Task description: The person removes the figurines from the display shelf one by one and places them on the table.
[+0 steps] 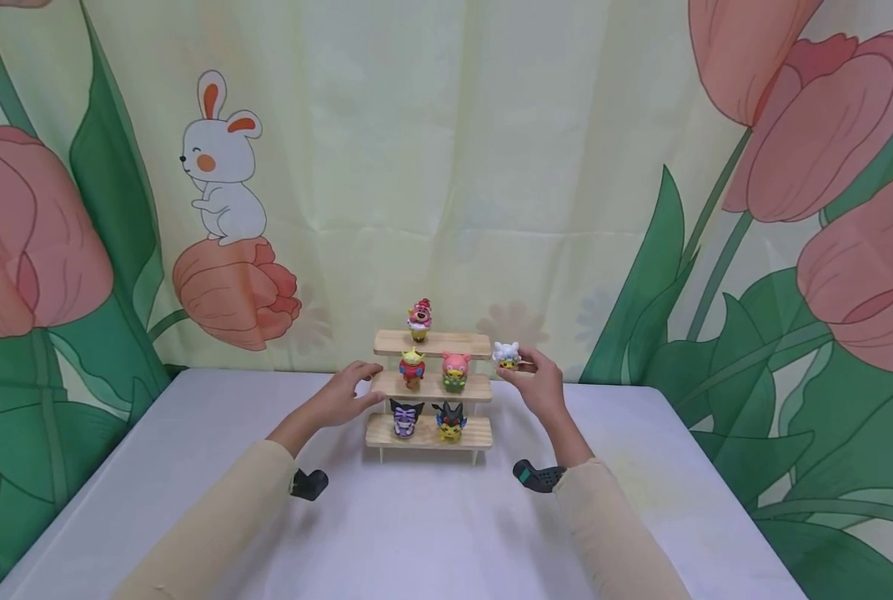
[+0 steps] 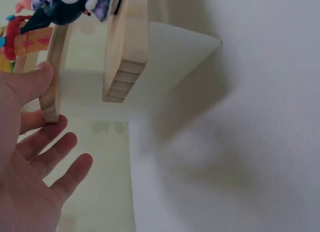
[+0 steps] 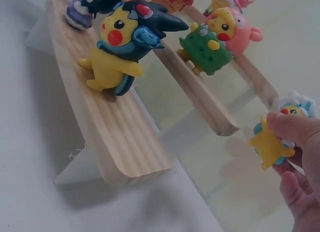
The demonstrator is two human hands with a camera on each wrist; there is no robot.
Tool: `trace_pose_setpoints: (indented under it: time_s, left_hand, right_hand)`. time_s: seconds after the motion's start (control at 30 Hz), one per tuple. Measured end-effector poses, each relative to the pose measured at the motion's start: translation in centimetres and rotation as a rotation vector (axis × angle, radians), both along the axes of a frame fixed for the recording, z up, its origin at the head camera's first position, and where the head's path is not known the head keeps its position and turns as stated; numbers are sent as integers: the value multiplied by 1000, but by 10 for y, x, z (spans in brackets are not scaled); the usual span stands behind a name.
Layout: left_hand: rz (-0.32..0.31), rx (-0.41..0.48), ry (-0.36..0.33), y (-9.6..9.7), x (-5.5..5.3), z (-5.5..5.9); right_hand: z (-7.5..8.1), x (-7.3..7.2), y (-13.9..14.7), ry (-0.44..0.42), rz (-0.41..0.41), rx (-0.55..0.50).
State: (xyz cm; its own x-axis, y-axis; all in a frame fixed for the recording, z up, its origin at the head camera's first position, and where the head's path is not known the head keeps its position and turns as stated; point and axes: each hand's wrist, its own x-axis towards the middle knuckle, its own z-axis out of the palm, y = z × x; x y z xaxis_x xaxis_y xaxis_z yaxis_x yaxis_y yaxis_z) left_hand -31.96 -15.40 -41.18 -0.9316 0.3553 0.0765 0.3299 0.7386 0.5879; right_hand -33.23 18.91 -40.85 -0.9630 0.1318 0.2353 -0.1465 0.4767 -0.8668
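Note:
My right hand (image 1: 538,382) holds a small yellow figurine with a white hood (image 3: 274,142) between thumb and fingers, just off the right end of the top tier. At the other side, my left hand (image 1: 344,395) pinches the left end of the middle board of a three-tier wooden display stand (image 2: 52,86), its other fingers spread. A figurine with a red top (image 1: 419,321) stands on the top tier. The middle tier bears a red-and-yellow figurine (image 1: 412,368) and a pink-hooded one (image 3: 210,49). Below are a purple-and-black figurine (image 1: 405,419) and a black-hooded yellow one (image 3: 112,56).
The stand rests on a white-covered table (image 1: 416,533) on pale side supports (image 2: 175,56). Close behind hangs a curtain (image 1: 446,167) printed with tulips and a rabbit. A black wrist device (image 1: 538,477) sits at each forearm.

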Motion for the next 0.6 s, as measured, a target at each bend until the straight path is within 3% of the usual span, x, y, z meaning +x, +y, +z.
trace_pose_setpoints:
  time_s: [0.6]
  left_hand:
    - [12, -2, -2, 0, 0, -1]
  right_hand:
    - [-15, -1, -1, -24, -20, -22]
